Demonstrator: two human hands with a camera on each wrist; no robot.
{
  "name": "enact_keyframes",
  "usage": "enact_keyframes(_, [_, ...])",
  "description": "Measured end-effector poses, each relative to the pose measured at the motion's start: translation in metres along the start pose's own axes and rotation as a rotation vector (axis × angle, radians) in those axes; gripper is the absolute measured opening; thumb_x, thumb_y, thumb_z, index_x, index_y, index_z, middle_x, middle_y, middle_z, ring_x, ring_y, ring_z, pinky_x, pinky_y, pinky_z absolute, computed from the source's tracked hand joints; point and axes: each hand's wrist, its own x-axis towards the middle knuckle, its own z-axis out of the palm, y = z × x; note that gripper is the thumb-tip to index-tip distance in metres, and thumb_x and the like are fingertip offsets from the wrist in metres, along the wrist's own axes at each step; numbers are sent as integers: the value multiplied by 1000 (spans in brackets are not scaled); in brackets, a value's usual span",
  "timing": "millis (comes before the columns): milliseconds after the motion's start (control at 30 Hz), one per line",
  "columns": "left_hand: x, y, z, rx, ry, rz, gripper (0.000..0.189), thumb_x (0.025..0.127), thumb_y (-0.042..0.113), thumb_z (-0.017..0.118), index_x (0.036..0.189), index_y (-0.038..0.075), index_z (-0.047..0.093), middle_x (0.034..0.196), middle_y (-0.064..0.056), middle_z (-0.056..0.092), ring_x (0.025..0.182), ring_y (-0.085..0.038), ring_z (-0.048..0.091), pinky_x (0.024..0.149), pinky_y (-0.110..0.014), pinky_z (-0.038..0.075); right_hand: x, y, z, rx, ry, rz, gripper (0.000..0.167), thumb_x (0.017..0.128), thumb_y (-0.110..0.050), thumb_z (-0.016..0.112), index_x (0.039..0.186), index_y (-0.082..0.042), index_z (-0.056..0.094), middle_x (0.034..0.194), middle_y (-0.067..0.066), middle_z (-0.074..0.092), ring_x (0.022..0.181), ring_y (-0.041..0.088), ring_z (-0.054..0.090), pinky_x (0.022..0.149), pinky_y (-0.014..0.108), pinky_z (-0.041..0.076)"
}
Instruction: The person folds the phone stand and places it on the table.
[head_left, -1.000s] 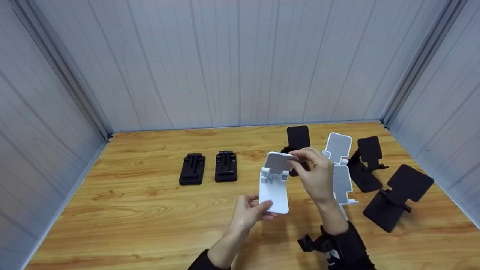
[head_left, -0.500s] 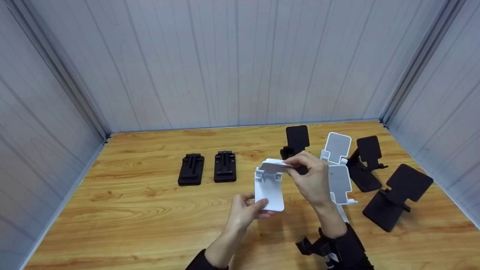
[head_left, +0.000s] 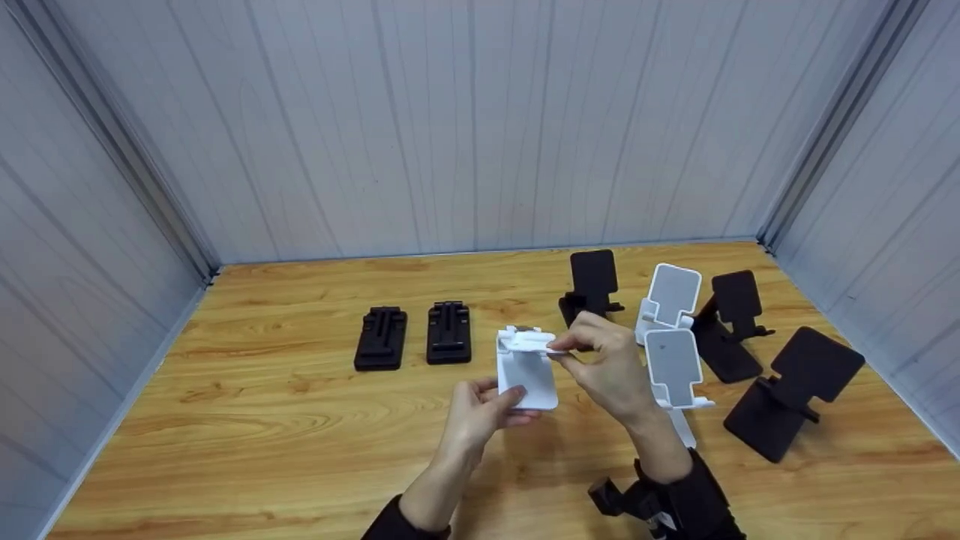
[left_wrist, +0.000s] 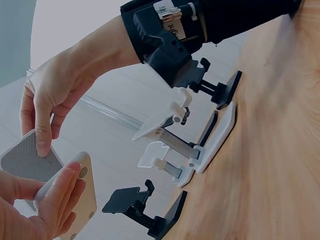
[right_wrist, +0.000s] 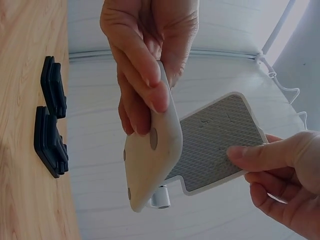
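A white folding phone stand (head_left: pixel 529 382) is held up over the table between both hands. My left hand (head_left: pixel 476 416) grips its base, thumb on the inner face and fingers underneath. My right hand (head_left: pixel 611 367) pinches the edge of the hinged upper plate, which in the head view is seen nearly edge-on. In the right wrist view that plate shows a grey textured pad (right_wrist: pixel 220 142), with the right thumb pressed on it. Round grey feet dot the underside of the base (right_wrist: pixel 152 150), and the left fingers lie across it.
Two folded black phone stands (head_left: pixel 381 339) lie side by side left of centre. On the right stand several unfolded ones: white stands (head_left: pixel 673 367) close to the right forearm, black stands (head_left: pixel 795 390) around them. Corrugated panels (head_left: pixel 480 127) wall the table's back and sides.
The upper plate has swung down toward the base, from upright to nearly edge-on, with the right hand pinching it. Both hands and the white stand have shifted slightly left.
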Motion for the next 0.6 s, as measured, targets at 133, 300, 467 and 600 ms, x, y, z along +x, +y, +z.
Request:
enact_keyframes(133, [0, 3, -3, 5, -4, 5, 44, 103, -8, 57, 138, -33, 45, 122, -48, 66, 81, -24, 83, 77, -27, 71, 0, -2, 0, -25, -40, -41, 27, 68, 25, 87, 75, 1, 77, 72, 9, 64, 67, 23, 65, 69, 11, 57])
enact_keyframes(300, [-1, 7, -6, 4, -6, 20, 44, 103, -8, 56, 138, -34, 44, 121, -49, 66, 81, -23, 83, 77, -26, 71, 0, -3, -1, -62, -105, -67, 28, 65, 25, 89, 77, 2, 79, 74, 8, 63, 67, 22, 60, 62, 20, 55])
enact_keyframes(467, [-1, 8, -6, 0, 12, 27, 43, 103, -8, 57, 137, -33, 46, 119, -47, 68, 78, -21, 82, 76, -26, 71, 1, -4, -5, -81, -194, -85, 24, 69, 21, 90, 79, 2, 81, 77, 7, 65, 70, 21, 61, 60, 22, 55])
enact_keyframes(600, [-2, 8, -6, 2, 18, 35, 42, 104, -8, 57, 137, -32, 46, 119, -47, 68, 78, -20, 82, 76, -26, 71, 1, -3, -11, -52, -238, -88, 21, 72, 17, 91, 83, 1, 82, 80, 8, 69, 72, 21, 64, 62, 22, 55])
